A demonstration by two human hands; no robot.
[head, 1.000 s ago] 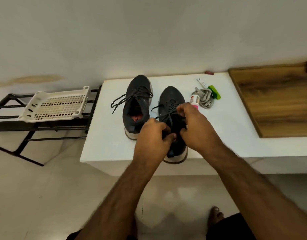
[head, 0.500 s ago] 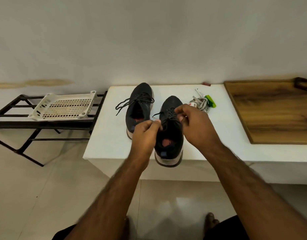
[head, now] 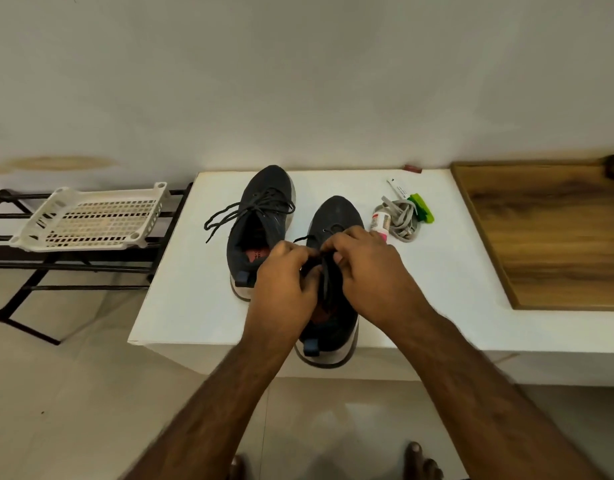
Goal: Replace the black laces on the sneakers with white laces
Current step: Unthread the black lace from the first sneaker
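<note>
Down at 6 o'clock, bare toes (head: pixel 414 455) stand on the shiny floor (head: pixel 73 393). Two arms reach up from there to the near shoe (head: pixel 336 216), which sits on the white table (head: pixel 194 289) with its heel hanging a little over the front edge. The left hand (head: pixel 284 282) and the right hand (head: pixel 364 268) meet over this shoe. Both have curled fingers that pinch its black lace (head: pixel 328 278).

At 11 o'clock from the hands sits the far shoe (head: pixel 264 216), with its own black lace (head: pixel 229 216) loose and spilling to the left.

At 2 o'clock from the hands lies a bundle of white laces (head: pixel 400 220), touching a small bottle (head: pixel 380 221) and a green clip (head: pixel 421 207).

Far off at 9 o'clock, a white basket (head: pixel 87 216) rests on a black rack (head: pixel 7 258). At 3 o'clock is a brown wooden board (head: pixel 554 237).
</note>
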